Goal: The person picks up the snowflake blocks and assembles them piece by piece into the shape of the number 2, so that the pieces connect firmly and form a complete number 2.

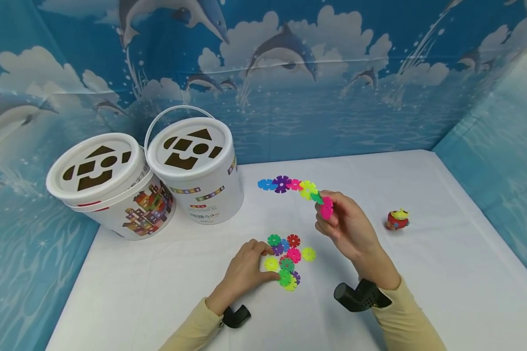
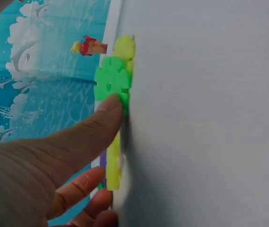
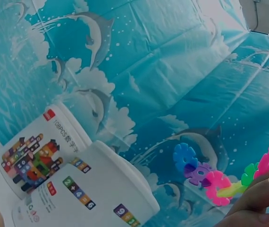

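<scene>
Left: two lidded white buckets, the left one [image 1: 147, 219] and the right one [image 1: 212, 195], stand side by side as a tall barrier; the right one's raised handle [image 1: 182, 106] adds height.
Near left: open white tablecloth [image 1: 175, 287] stretches between them and my left hand [image 1: 246, 268].
Centre: a low cluster of flower discs [image 1: 287, 263] blocks my left hand's way rightward at table level.
Above cluster: a flower-disc chain [image 1: 282, 184] juts left from my right hand [image 1: 349, 224], toward the buckets.
Right: wide bare cloth; one small toy figure [image 1: 397, 220] can be skirted all round.
Back: dolphin-print curtain [image 1: 334, 126] walls the far edge.
</scene>
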Available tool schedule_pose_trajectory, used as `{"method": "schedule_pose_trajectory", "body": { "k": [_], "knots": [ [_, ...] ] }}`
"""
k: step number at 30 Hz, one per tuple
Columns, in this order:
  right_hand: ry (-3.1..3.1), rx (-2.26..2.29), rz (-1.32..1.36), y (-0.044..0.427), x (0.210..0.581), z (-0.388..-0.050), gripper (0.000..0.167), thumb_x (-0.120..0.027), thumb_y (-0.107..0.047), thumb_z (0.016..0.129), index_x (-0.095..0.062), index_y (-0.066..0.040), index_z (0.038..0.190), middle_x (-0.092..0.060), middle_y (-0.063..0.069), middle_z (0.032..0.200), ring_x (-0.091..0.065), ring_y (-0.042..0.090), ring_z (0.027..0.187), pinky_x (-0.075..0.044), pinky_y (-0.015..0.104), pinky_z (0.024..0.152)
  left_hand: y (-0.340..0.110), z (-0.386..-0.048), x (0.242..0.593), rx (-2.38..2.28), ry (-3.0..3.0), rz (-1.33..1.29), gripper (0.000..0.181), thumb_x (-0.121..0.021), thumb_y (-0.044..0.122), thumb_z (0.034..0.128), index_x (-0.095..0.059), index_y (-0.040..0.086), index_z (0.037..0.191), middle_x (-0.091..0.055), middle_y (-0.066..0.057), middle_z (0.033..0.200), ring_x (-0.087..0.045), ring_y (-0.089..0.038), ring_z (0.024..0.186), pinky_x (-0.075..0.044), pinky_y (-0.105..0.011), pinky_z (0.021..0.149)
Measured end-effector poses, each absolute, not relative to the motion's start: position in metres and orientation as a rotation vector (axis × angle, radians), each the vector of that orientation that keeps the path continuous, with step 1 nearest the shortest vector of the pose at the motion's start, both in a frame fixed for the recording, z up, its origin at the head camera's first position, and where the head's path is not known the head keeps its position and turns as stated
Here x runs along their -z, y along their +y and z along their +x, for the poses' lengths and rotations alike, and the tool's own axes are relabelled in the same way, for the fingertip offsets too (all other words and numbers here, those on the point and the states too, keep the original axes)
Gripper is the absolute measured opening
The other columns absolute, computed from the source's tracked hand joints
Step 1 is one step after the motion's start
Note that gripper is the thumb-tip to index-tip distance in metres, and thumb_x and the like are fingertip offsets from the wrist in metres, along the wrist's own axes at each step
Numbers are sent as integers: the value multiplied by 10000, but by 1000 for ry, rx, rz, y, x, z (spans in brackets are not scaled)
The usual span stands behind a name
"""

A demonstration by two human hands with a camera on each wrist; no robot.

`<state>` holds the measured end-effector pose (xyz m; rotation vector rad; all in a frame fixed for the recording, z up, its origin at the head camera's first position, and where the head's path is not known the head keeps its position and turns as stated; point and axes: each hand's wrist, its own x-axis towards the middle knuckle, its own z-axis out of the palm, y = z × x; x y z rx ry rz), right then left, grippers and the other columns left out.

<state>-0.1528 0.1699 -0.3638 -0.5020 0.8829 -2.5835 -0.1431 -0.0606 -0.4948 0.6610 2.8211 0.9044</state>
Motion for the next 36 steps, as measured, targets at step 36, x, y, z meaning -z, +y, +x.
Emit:
{"method": "schedule_pose_trajectory", "body": {
  "k": [36],
  "knots": [
    [1239, 2468, -784, 164, 354, -137, 343, -262, -71, 1025, -502, -89, 782, -386, 67, 562, -361, 188, 406, -305, 220, 427, -70, -154, 514, -1134, 2778, 680, 365, -842, 444, 670, -697, 204, 904, -531, 154, 773, -446, -56, 656, -372, -207, 547]
  ]
}}
